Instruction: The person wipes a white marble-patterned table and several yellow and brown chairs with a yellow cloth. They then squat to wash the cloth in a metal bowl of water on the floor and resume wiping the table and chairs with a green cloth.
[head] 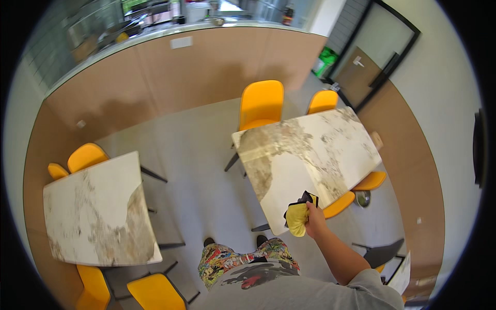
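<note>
My right hand (316, 221) grips a bunched yellow cloth (297, 219) with dark edging and a grey side showing. Hand and cloth are over the near corner of a marble-patterned table (288, 174) on the right; whether the cloth touches the top I cannot tell. My left hand is out of view. Before me, a second marble-patterned table (100, 205) stands on the left, across a strip of grey floor (193, 166).
Yellow chairs (262, 102) stand around both tables. A steel bowl (363, 198) is on the floor by the right table. A brown half-wall (186, 73) topped by a glass-fronted counter runs across the far side. A black-framed door (372, 58) is at the far right.
</note>
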Demonstrator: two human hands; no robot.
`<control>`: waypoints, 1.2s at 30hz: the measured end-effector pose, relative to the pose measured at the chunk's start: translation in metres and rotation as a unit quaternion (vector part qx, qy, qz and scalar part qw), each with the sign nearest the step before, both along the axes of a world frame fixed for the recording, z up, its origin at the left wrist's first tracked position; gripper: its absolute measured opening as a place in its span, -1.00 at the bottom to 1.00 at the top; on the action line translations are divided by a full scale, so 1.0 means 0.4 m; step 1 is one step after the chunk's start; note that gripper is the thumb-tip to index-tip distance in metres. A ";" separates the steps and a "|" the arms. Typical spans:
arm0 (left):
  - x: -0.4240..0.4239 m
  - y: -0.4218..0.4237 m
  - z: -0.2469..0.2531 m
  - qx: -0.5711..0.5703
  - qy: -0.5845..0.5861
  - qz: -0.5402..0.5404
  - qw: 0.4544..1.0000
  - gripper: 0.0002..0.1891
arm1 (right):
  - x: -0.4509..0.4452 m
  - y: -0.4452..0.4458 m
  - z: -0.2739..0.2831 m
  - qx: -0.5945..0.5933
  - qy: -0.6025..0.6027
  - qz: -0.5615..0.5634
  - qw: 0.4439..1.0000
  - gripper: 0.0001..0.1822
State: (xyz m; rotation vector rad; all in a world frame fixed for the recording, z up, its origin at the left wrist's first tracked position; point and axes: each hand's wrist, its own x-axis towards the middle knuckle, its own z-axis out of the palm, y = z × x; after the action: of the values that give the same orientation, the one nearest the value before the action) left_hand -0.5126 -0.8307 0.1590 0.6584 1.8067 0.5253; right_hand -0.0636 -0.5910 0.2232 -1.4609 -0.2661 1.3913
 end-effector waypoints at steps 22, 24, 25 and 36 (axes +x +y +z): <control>0.198 0.425 0.121 0.155 0.018 -0.471 0.868 -0.30 | -0.071 -0.169 -0.044 0.069 -0.256 -0.027 0.964 -0.56; 0.472 0.414 0.248 0.257 0.123 -0.586 0.759 -0.23 | -0.038 -0.295 0.024 0.132 -0.257 0.011 0.957 -0.59; 0.604 0.371 0.311 0.274 0.097 -0.608 0.739 -0.26 | -0.006 -0.375 0.062 0.169 -0.258 0.003 0.951 -0.60; 1.182 0.165 0.352 0.307 -0.185 -0.795 0.489 -0.54 | 0.242 -0.947 0.206 0.024 -0.304 -0.373 0.876 -0.53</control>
State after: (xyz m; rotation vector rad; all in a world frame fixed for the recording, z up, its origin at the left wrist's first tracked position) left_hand -0.0399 -0.7645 0.3000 2.0989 -0.0398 -0.0937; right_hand 0.0333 -0.9697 0.3057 -1.6772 -0.0974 0.2836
